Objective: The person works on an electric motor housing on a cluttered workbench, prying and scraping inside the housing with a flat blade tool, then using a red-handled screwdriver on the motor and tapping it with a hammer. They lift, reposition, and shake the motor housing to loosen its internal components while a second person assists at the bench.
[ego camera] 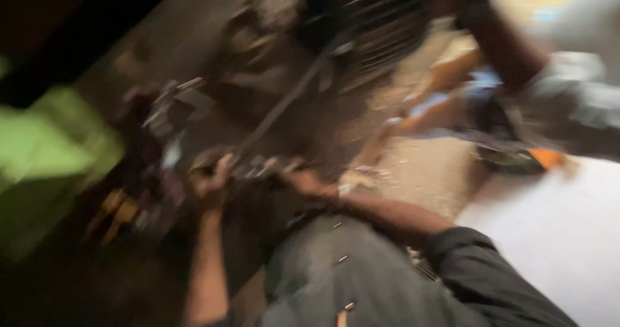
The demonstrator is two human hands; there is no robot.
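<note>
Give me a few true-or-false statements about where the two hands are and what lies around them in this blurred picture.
1. Both hands reach forward to a dark metal assembly in the middle of the view. True: the left hand and right hand sit at its lower edge.
2. The picture is sharp enough to read each grip. False: motion blur hides whether the fingers close on anything.
3. A bright green shape lies at the left edge. True.
4. The right arm is bare to the shoulder. False: a dark sleeve covers its upper part.
5. Another person's arm shows at the upper right. True.
</note>
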